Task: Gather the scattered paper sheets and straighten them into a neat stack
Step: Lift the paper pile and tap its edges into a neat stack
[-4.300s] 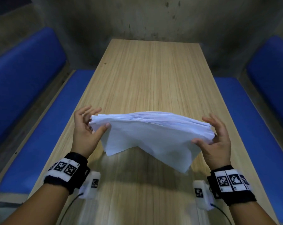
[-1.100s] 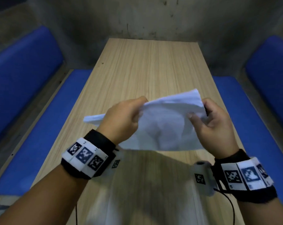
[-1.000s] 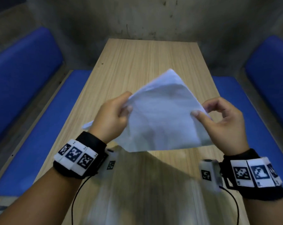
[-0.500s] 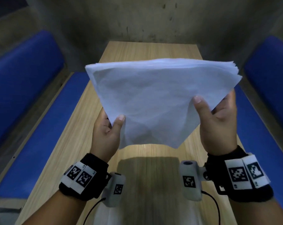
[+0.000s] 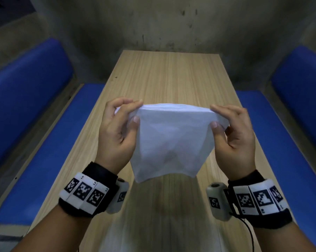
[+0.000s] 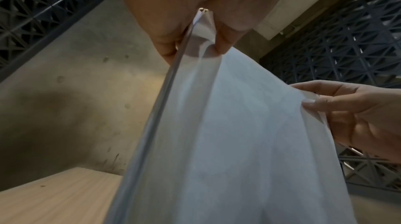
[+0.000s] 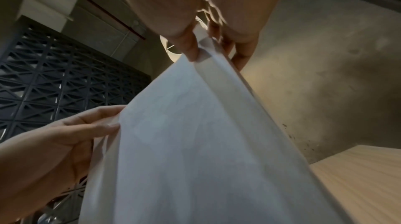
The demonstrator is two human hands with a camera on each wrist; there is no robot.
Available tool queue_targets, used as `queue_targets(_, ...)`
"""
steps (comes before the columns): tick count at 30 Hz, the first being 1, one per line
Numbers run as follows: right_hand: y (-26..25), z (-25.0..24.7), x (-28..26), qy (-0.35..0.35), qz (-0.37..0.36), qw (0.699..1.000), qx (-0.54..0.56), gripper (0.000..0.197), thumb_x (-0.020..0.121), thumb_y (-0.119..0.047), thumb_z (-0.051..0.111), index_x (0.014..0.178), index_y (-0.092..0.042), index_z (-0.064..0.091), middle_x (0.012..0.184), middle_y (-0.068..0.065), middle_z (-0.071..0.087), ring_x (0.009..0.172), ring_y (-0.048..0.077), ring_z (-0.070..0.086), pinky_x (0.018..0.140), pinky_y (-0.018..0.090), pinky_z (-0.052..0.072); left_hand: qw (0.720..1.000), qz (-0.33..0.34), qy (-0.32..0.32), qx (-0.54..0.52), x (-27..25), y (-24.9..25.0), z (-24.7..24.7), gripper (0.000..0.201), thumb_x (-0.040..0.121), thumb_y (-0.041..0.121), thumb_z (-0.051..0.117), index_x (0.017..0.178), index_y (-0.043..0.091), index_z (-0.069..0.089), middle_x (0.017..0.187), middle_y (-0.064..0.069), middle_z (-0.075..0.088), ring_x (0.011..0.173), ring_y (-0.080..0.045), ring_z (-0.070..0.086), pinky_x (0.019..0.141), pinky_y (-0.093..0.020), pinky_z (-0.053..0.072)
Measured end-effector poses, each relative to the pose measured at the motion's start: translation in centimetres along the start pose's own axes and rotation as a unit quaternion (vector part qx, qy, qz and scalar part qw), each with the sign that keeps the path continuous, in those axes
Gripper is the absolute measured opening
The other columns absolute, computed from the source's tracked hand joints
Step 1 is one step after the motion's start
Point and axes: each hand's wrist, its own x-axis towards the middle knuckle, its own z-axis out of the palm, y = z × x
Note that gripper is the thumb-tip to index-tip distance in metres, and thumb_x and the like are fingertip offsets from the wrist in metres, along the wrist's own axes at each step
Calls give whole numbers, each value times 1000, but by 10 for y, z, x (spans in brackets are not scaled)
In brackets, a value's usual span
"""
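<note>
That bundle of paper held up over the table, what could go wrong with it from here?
The paper sheets hang in the air, held only at their top corners by the left hand and right hand, so inner sheets might slide out onto the table. The bundle sags and looks creased, so pinching could probably crumple it further.

Seen from the head camera, looking forward and steeply down the length of the wooden table (image 5: 169, 79) toward its far edge and the concrete wall (image 5: 162, 24), blue benches (image 5: 26, 99) flank both long edges. Each wrist camera sits close under its own hand, tilted upward past the paper sheets (image 6: 228, 142) toward the wall and a dark lattice screen (image 7: 54, 76). All three views share the sheets, both hands and the table's far end.
</note>
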Motion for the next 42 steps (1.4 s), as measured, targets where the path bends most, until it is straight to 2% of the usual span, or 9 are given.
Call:
queue_targets(6,0,3,-4,47,31,997,47,38,89,2,54,125,-9,55,106,-9,55,101,0,57,86,20,49,999,-17,10,-40,-5,-1,0,41,93,-3,47,125,22,56,112,-2,50,100,-9,55,82,-20,46)
queue_targets(9,1,7,-7,43,158,965,206,44,93,-3,50,134,-16,41,104,-3,60,95,1,62,81,14,50,966,-152,11,-211,-12,-2,5,47,97,4,46,130,36,39,108,3,56,90,-4,60,78,-20,50)
queue_targets(13,21,25,-23,-30,246,937,247,39,99,-5,36,136,-15,43,105,-14,66,96,0,63,78,17,50,923,-275,-22,-269,-34,-22,24,37,95,13,45,132,12,42,113,5,62,99,-4,63,80,-24,50)
queue_targets(19,19,25,-25,1,183,957,224,39,99,1,30,108,-34,42,94,-32,61,88,-9,57,77,14,49,944,-212,-9,-251,-37,-18,23,31,94,18,39,124,24,42,117,4,58,109,-16,59,88,-32,52)
queue_targets(25,42,36,-52,-36,219,955,196,44,99,0,33,113,-41,38,110,-22,56,97,-11,56,78,12,47,944,-255,-55,-200,-69,-42,35,34,92,30,41,119,50,37,125,13,57,118,-14,55,99,-56,45)
queue_targets(32,54,35,-54,-53,213,945,243,37,90,-14,39,124,-27,37,122,6,53,106,6,56,79,16,50,938,-254,-75,-222,-76,-58,39,39,90,36,41,129,33,34,130,2,54,123,-13,53,100,-34,47)
queue_targets(37,74,40,-70,-118,252,944,175,54,93,7,36,116,-42,34,120,-10,52,109,-7,52,92,17,45,945,-269,-146,-119,-91,-73,46,46,94,28,38,135,8,34,131,-2,51,122,-3,48,103,-17,39)
queue_targets(40,87,39,-73,-165,276,941,108,48,91,3,35,116,-38,33,119,-2,50,109,3,49,103,30,41,946,-277,-167,-7,-90,-81,46,51,91,31,37,127,-5,36,127,-22,47,122,-32,44,109,-41,33)
queue_targets(42,92,36,-68,-187,284,936,94,42,91,1,35,126,-23,34,121,-4,51,109,1,51,101,25,41,936,-297,-183,-39,-83,-83,45,53,90,29,37,133,-2,31,130,-17,47,123,-29,44,109,-45,33)
